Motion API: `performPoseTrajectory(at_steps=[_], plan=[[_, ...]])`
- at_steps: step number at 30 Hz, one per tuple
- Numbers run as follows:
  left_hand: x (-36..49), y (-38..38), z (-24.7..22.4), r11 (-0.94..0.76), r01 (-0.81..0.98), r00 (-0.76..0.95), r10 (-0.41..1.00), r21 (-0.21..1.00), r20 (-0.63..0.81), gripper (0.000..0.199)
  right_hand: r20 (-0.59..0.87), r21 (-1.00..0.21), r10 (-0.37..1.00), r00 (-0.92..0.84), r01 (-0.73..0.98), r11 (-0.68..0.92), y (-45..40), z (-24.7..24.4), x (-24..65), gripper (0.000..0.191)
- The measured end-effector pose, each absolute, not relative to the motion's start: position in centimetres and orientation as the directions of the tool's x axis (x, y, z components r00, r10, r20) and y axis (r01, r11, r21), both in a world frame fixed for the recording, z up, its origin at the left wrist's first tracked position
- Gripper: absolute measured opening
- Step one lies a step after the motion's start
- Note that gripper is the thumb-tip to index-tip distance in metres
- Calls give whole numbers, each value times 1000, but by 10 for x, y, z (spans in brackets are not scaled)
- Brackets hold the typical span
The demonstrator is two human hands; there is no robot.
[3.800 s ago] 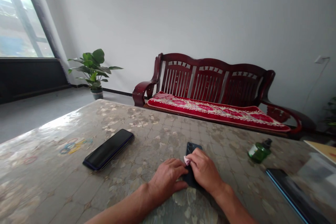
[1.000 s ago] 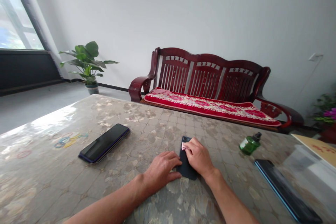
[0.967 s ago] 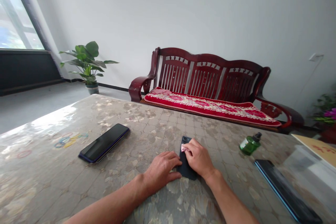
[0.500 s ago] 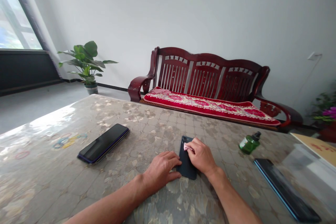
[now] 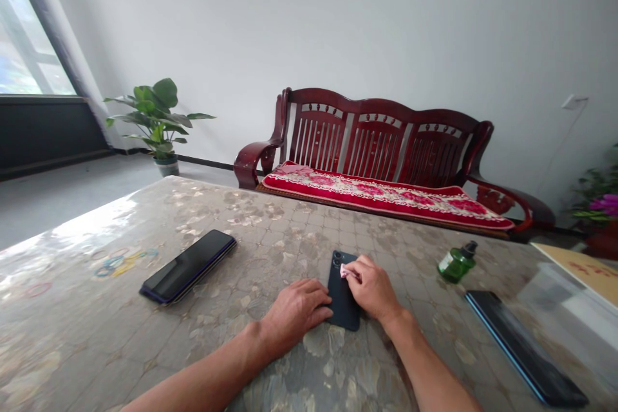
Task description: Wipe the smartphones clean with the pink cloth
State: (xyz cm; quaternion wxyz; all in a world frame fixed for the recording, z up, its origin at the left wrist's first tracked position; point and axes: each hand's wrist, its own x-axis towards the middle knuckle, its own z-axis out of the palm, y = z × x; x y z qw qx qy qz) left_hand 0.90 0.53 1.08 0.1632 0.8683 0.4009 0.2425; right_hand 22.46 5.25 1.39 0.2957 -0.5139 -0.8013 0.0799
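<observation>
A dark phone (image 5: 344, 308) lies face down on the patterned tabletop, its camera lenses at the far end. My right hand (image 5: 371, 286) pinches a small pinkish-white cloth (image 5: 345, 271) against the phone's back, just below the lenses. At the phone's left edge, my left hand (image 5: 300, 310) rests with its fingers apart, fingertips touching the side. Part of the phone's right side is hidden under my right hand.
To the left lie a stack of phones (image 5: 190, 267) and several coloured rubber bands (image 5: 116, 264). A green spray bottle (image 5: 456, 262), another phone (image 5: 524, 344) and a clear box (image 5: 570, 299) are at the right. Beyond the table stands a wooden bench (image 5: 376, 141).
My right hand and the cloth have shifted slightly over the phone's back, a little away from the lenses. The left thumb has drawn in closer to the fingers. The view has moved slightly.
</observation>
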Motion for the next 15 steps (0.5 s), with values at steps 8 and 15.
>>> performPoseTrajectory(at_steps=[8,15], plan=[[9,7,17,-462,630,418,879,624,228,22,387,-583,819,-425,575,574,40,13,223,16],[9,42,16,-490,729,464,867,478,180,47,444,-563,769,-460,525,639,42,8,224,17]])
